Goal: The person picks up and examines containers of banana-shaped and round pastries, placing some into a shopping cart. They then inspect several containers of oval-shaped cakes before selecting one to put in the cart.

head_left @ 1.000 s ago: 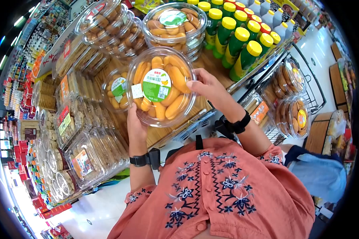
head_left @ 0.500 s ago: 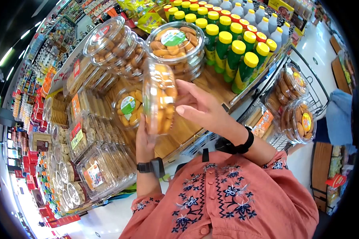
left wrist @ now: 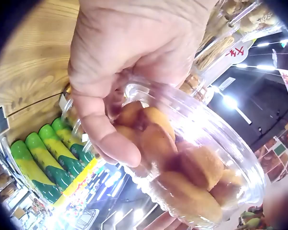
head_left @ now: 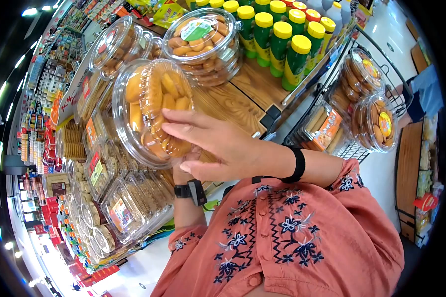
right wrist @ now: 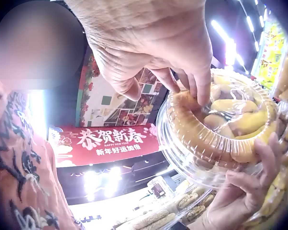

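Note:
A round clear tub of small golden cakes [head_left: 156,106] is held up on its side in the head view, its ribbed base turned toward the body. The left hand [left wrist: 129,57] grips its rim, thumb and fingers curled round the edge; in the head view that hand is mostly hidden behind the right one. Fingers of the right hand [head_left: 223,143] lie on the ribbed base, the thumb held apart; the right wrist view shows the right hand [right wrist: 153,52] with its fingertips against the tub [right wrist: 215,129].
Stacked round tubs [head_left: 203,47] and green bottles with yellow caps [head_left: 297,62] stand on the wooden table [head_left: 233,106]. Boxed pastries [head_left: 129,208] fill the left side. A cart [head_left: 352,148] at the right holds several packs.
The tub has swung leftward and turned from its labelled lid, through edge-on, to its base. The right hand has moved left onto the base; the left hand has kept its grip.

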A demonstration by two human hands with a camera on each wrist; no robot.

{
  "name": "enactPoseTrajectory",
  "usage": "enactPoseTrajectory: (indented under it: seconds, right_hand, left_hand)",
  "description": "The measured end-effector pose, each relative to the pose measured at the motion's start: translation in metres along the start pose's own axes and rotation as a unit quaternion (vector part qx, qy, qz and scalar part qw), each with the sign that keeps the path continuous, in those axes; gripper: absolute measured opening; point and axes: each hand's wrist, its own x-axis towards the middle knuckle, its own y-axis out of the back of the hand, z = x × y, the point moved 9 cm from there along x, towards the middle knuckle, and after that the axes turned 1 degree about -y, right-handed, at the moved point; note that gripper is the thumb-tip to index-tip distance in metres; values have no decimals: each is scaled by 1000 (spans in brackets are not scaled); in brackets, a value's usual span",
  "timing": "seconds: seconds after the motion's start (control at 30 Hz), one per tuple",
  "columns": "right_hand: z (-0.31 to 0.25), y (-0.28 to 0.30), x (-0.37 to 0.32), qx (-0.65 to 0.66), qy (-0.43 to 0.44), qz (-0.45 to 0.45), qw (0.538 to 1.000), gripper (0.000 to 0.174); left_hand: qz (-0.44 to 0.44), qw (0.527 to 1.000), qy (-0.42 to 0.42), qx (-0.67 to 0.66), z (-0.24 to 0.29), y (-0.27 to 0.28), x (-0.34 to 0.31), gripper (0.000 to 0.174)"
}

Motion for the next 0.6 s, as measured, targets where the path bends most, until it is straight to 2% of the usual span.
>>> enactPoseTrajectory:
  seconds: [0.43,0.5,0.6]
  right_hand:
    - [-2,13,-1,-19,24,17,999,61]
    - [1,20,0,-4,10,18,1000,61]
    - [10,35,1,38,-22,41,998,58]
  left_hand:
    - [-18,992,-60,110,6,-33,4,51]
    - [-23,988,-79,132,11,-40,8,50]
    - [-34,961,-153,229,26,-57,12,49]
